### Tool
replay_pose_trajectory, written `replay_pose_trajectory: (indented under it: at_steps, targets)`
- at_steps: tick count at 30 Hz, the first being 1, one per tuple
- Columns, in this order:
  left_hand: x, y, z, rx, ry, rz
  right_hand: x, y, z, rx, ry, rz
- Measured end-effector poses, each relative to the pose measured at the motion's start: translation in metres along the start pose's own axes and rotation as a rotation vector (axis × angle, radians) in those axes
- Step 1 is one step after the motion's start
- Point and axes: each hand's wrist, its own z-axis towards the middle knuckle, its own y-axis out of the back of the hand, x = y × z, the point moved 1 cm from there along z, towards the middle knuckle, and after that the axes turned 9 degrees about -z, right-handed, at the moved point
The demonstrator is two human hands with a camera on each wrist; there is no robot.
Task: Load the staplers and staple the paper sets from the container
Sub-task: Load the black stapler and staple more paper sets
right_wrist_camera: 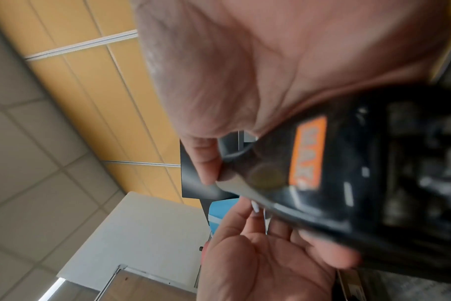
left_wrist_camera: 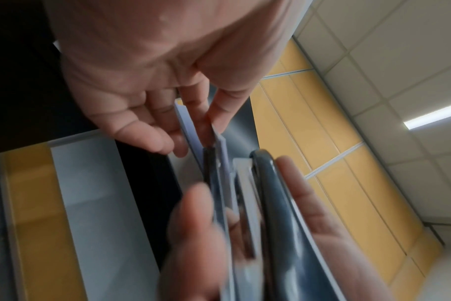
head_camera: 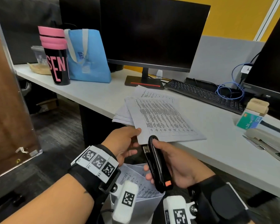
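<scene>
I can't read the print on the paper set (head_camera: 165,120) (too small), and the black stapler (right_wrist_camera: 361,173) blurs at my right wrist.

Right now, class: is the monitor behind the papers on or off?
Off, it seems. The monitor shows a plain black screen in the head view; only a thin red line glows on its base.

Both forearms bare w/ black wrist straps (head_camera: 94,173), white blocks w/ black square-code tags (head_camera: 128,198), small screws.
</scene>
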Motion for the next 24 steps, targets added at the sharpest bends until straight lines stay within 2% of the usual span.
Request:
replay_pose_trajectory:
  at_steps: [3,10,14,16,24]
  targets:
    - [0.005,0.001,0.001,0.025,0.004,0.044,0.001,-0.003,0.005,-0.001,0.061,0.084]
    - [0.005,0.0,-0.003,0.032,-0.052,0.1,-0.001,-0.005,0.014,-0.068,0.09,0.089]
    - [0.001,-0.005,-0.019,0.191,0.09,0.023,-0.003,-0.007,0.018,-0.088,0.083,0.138]
    - [0.0,-0.008,-0.025,0.255,0.117,0.019,-0.003,-0.01,0.018,-0.065,0.098,0.153]
    - [0.005,-0.011,-0.019,0.193,0.073,0.013,-0.008,-0.013,0.024,-0.196,0.129,0.175]
